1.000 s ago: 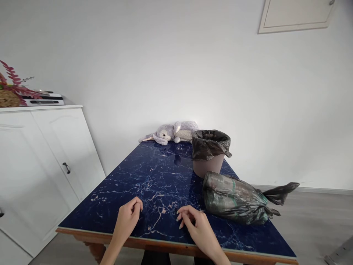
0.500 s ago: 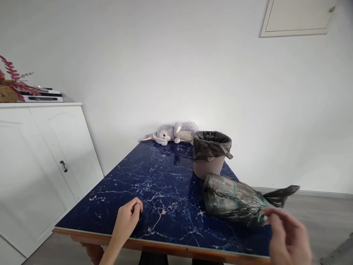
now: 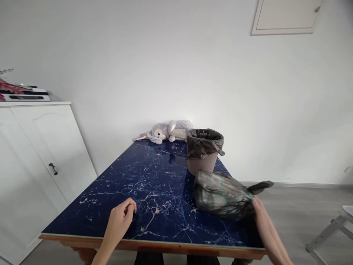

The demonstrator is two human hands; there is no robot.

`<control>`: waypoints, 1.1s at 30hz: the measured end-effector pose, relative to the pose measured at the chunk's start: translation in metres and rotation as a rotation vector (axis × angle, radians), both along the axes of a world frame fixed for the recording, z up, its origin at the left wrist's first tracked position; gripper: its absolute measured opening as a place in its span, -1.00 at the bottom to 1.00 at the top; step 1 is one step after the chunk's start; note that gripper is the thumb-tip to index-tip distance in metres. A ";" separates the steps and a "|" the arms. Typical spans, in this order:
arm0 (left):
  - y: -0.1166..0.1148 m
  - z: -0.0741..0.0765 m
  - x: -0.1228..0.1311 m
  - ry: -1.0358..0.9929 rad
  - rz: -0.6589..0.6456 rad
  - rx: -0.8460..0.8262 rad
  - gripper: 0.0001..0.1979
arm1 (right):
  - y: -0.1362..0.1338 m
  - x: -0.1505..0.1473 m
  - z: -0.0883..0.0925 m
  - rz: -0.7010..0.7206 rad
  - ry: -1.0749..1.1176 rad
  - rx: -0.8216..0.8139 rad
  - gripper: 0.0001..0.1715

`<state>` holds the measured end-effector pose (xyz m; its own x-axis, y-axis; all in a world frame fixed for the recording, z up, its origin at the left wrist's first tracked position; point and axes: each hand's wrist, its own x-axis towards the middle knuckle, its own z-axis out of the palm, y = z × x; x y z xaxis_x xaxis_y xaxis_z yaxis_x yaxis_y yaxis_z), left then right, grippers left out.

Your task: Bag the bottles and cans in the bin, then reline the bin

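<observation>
My left hand (image 3: 120,218) rests on the table near its front edge, fingers curled into a loose fist with nothing visible in it. A filled dark plastic garbage bag (image 3: 220,195) lies on its side at the table's right, its twisted neck pointing right. My right hand (image 3: 260,213) is at the neck end of the bag and closed on it; its fingertips are hidden behind the plastic. The bag looks blurred by motion. Just behind it stands a grey-pink trash bin (image 3: 202,163) lined with a black bag (image 3: 204,149) folded over the rim.
The table (image 3: 154,195) has a blue marbled top with a wooden edge. A plush rabbit (image 3: 165,131) lies at its far end by the wall. A white cabinet (image 3: 55,140) stands left. A metal-legged stand (image 3: 331,232) is on the floor at right.
My right hand has moved in from the right and closed on the bag's neck end. The bag's neck end has shifted left. My left hand stays curled in place; the view has turned slightly right.
</observation>
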<state>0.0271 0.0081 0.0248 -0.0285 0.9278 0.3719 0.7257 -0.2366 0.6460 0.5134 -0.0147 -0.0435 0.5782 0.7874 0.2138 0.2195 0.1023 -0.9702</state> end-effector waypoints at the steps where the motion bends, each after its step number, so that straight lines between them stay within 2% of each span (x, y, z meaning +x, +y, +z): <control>1: 0.000 0.000 0.000 0.004 0.004 0.000 -0.69 | -0.002 -0.015 0.003 0.018 0.012 -0.054 0.01; 5: 0.001 -0.001 0.000 0.018 0.013 0.006 -0.68 | -0.017 -0.079 0.024 0.338 0.037 -0.157 0.00; 7: 0.000 -0.001 0.000 0.022 0.006 0.019 -0.68 | -0.023 -0.102 0.035 0.409 0.001 -0.131 -0.06; 9: -0.001 0.001 0.000 0.015 -0.022 0.041 -0.68 | -0.026 -0.115 0.042 0.393 -0.059 -0.075 -0.20; 11: -0.005 0.005 0.001 -0.031 -0.071 0.073 -0.65 | -0.024 -0.119 0.041 0.315 -0.122 -0.001 -0.36; 14: -0.014 0.011 0.016 -0.125 -0.141 0.154 -0.60 | -0.013 -0.118 0.032 0.258 -0.195 0.066 -0.49; 16: -0.023 0.012 0.037 -0.103 -0.216 0.206 -0.63 | -0.002 -0.119 0.027 0.337 -0.236 0.051 -0.53; 20: -0.041 0.009 0.092 0.171 -0.367 0.307 -0.82 | 0.012 -0.130 0.027 0.551 -0.284 0.052 -0.61; 22: -0.045 0.006 0.112 0.304 -0.356 0.368 -0.80 | 0.011 -0.139 0.030 0.627 -0.268 0.083 -0.64; 25: -0.040 0.002 0.125 0.388 -0.279 0.411 -0.70 | 0.006 -0.149 0.037 0.701 -0.262 0.101 -0.71; 29: -0.028 -0.003 0.122 0.429 -0.200 0.429 -0.65 | 0.000 -0.157 0.047 0.759 -0.285 0.086 -0.69; 33: -0.019 -0.002 0.116 0.422 -0.168 0.449 -0.72 | 0.000 -0.162 0.051 0.780 -0.296 0.094 -0.76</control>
